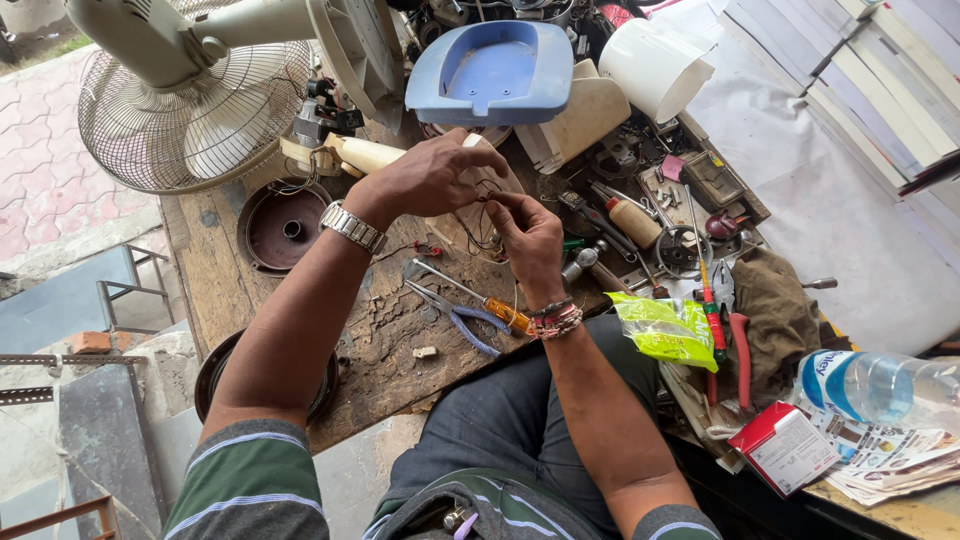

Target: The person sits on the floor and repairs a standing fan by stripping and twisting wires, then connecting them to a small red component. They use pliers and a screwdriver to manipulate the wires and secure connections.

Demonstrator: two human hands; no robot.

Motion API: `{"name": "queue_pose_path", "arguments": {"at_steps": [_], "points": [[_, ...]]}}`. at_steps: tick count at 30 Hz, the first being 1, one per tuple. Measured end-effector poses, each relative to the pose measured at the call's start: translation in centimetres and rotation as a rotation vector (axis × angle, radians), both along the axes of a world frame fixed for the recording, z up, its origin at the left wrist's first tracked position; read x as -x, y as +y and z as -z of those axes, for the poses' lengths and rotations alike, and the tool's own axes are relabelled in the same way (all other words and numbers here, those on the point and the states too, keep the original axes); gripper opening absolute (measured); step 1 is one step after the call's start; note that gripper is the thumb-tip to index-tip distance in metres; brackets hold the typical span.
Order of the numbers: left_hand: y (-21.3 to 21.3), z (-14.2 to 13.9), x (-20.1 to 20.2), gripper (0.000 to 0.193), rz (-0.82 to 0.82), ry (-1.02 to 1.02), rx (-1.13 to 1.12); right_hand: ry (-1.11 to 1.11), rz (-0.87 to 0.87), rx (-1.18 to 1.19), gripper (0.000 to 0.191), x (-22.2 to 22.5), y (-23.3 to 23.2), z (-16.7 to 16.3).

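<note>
Seen from above, a person sits at a scarred, dark wooden workbench (380, 330) whose near edge is chipped and ragged. Both hands meet over thin dark wires (480, 215) above the middle of the bench. The left hand (430, 178), with a metal-link watch (352, 227) on its wrist, curls over the wires with fingers bent and drawn together, touching a pale beige part (500, 180) beneath. The right hand (528, 235), wearing beaded bracelets (556, 320), pinches the wires between thumb and fingertips.

Just beneath the hands lie pliers with blue handles (465, 320) and a screwdriver with a clear orange handle (490, 305), crossing each other. A round, dark metal housing (283, 228) sits left of the hands. Behind it stands a cream fan with a wire-mesh guard (190, 110). A smooth blue plastic tray-shaped cover (492, 72) rests at the back.

To the right, small tools and parts crowd the bench: a little bottle with a red cap (633, 220), a hammer (590, 265), red-handled tools (735, 350). A crinkled yellow-green plastic packet (668, 330) lies at the bench edge, a red and white box (785, 448) near the lower right corner, beside a clear plastic water bottle with a blue and white label (870, 385) and stacked printed papers (890, 460).

The only bare room is the rough wood left of the pliers.
</note>
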State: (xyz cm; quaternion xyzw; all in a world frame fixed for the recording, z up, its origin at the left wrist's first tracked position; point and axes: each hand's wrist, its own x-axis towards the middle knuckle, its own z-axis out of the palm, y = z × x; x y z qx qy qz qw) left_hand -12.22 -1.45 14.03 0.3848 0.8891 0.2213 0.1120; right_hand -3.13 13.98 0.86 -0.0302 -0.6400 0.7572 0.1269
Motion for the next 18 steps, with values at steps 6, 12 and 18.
{"name": "queue_pose_path", "arguments": {"at_steps": [6,12,18], "points": [[-0.2,0.5,0.3,0.03,0.031,-0.009,0.029,-0.025,0.021,-0.144,0.031,-0.1,0.3,-0.2],[-0.3,0.7,0.5,0.025,0.069,-0.025,-0.054,-0.005,-0.134,0.386,0.021,0.9,0.7,0.6],[-0.1,-0.1,0.1,0.032,0.032,-0.061,-0.004,0.037,-0.173,0.455,0.02,0.9,0.7,0.3]]}}
